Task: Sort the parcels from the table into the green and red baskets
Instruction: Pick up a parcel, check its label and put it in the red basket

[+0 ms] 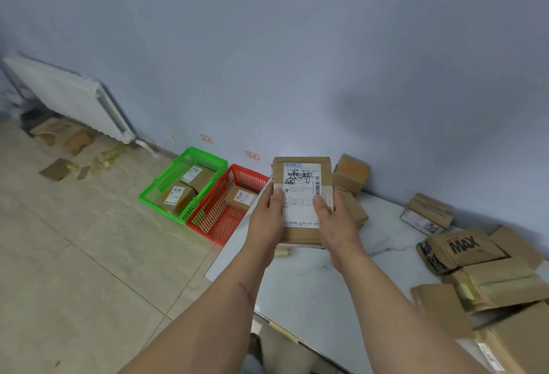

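Above table [326,299], parcel [301,198] upright, lengthwise

Held parcel [301,195]: white shipping label with barcode, printed digits partly legible ("8529", "JZ1"), overwritten in black marker; remainder too small to read. Brown parcel [466,247] at right on the table: "MAX" in bold black. Two red-outlined wall tags [252,155]: illegible.

the held parcel [301,201] sits between the left hand [265,219] at its nine o'clock and the right hand [337,222] at its three, above the table [312,290]. two baskets [181,183] stand on the floor at its nine o'clock, side by side, with parcels inside. more parcels [481,269] lie on the table at four o'clock.
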